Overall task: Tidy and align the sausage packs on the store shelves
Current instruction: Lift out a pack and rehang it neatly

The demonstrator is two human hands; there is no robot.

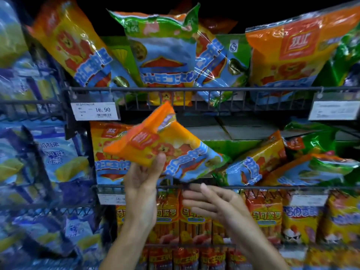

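My left hand grips an orange, yellow and blue sausage pack by its lower edge, thumb on the front, holding it tilted in front of the middle wire shelf. Below and to the right, my right hand hovers with straight fingers pointing left, holding nothing. Behind the held pack an upright matching pack stands at the shelf's left. More packs lie slumped on the shelf's right side.
The upper wire shelf carries leaning packs, orange, green-topped and orange. A 16.90 price tag hangs on its rail. Orange sausage bundles fill the shelf below. Blue packs crowd the left rack.
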